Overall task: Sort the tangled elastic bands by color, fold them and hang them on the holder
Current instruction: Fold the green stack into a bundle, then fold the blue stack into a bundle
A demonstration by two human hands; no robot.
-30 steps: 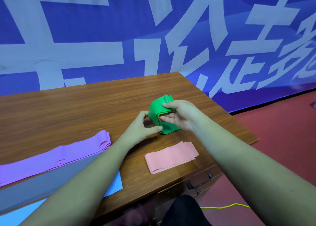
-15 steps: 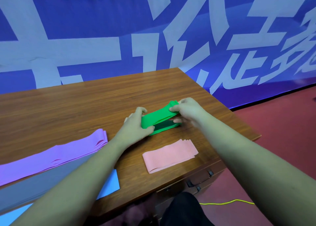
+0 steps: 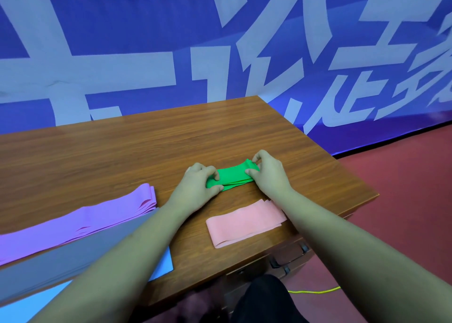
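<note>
A folded green elastic band (image 3: 232,176) lies flat on the wooden table (image 3: 122,151), held at both ends. My left hand (image 3: 195,185) pinches its left end between thumb and fingers. My right hand (image 3: 269,173) pinches its right end. A folded pink band (image 3: 244,222) lies on the table just in front of the green one. A long purple band (image 3: 80,220) stretches to the left, with a grey band (image 3: 61,264) and a light blue band (image 3: 163,264) beside it near the front edge. No holder is in view.
A blue banner with large white characters (image 3: 220,53) hangs behind the table. The table's right edge drops to a red floor (image 3: 403,212). A drawer handle (image 3: 291,259) shows below the front edge, and a yellow cord (image 3: 315,291) lies on the floor.
The green band stood up bunched between my hands one second ago. It has since been folded down and flattened onto the table, with my hands spread to its two ends.
</note>
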